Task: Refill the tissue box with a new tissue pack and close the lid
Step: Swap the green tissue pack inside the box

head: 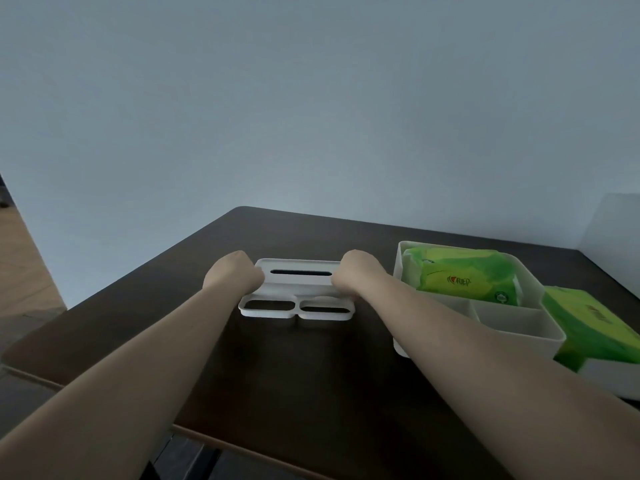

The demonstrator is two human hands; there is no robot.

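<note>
A white lid with a dark tissue slot and two oval openings lies on the dark table, mid-frame. My left hand grips its left end and my right hand grips its right end. To the right stands the white tissue box, lid off, with a green tissue pack lying in its far compartment; the near compartments hold nothing I can see.
A second green tissue pack rests on a white surface at the right edge. The dark table ends near me and at the left. A pale wall rises behind it, and wooden floor shows at far left.
</note>
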